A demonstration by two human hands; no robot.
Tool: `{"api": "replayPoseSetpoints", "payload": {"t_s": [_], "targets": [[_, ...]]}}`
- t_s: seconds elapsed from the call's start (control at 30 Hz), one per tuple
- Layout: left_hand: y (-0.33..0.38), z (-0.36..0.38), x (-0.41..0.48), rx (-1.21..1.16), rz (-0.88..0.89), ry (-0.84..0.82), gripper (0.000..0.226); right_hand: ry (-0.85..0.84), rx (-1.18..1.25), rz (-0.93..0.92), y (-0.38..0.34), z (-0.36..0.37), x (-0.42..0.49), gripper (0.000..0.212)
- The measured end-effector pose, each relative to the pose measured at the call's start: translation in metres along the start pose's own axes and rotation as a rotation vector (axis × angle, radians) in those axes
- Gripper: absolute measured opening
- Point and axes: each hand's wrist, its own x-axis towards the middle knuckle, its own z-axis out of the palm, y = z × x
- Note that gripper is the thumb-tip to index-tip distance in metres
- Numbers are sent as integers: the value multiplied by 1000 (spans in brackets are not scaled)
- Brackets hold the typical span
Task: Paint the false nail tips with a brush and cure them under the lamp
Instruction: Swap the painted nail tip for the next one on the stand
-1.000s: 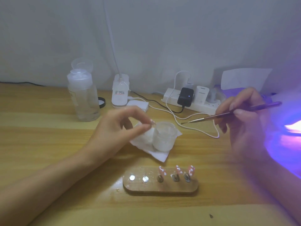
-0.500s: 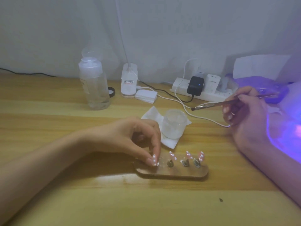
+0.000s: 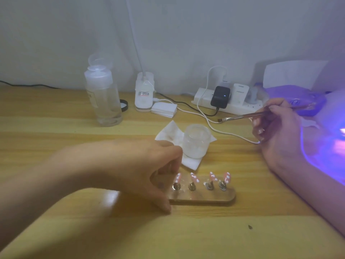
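Raised nail tips [image 3: 194, 178] on holder [image 3: 205, 198] from three to four since half a second back; lowered left hand [image 3: 134, 165] over holder's left end. Found that grip curled round the left end, thumb at near edge, fingers at far edge just behind leftmost tip. Blurred, so judged rather than confirmed. Held right hand [image 3: 274, 131] raised at right, grip pinched on brush [image 3: 240, 116], bristles pointing left, well apart from nail tips.

Located holder flat on table [image 3: 74, 230] near centre, just near of frosted jar [image 3: 196, 141] on tissue [image 3: 168, 135]. Spotted lamp [image 3: 328, 146] glowing violet at far right.

Judged nail tips light, thin, stiff plastic, probably tacky and easy to smear on top. Best taken by the metal peg under each, or moved all together by holder's ends. Judged holder rigid, flat, light, apt to slide unless steadied.

Counted four nail tips in one row, all pink with white marks. Counted one each of holder, brush, jar, lamp, plus clear bottle [image 3: 102, 98] far left.
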Motion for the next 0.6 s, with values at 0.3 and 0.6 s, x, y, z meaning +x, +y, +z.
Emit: {"api": "replayPoseSetpoints", "payload": {"t_s": [0.3, 0.6], "targets": [[6, 6, -11, 121, -46, 172, 44, 3, 20, 33, 0, 0, -1, 22], [22, 23, 1, -99, -34, 513, 40, -68, -71, 2, 1, 2, -4, 25]]}}
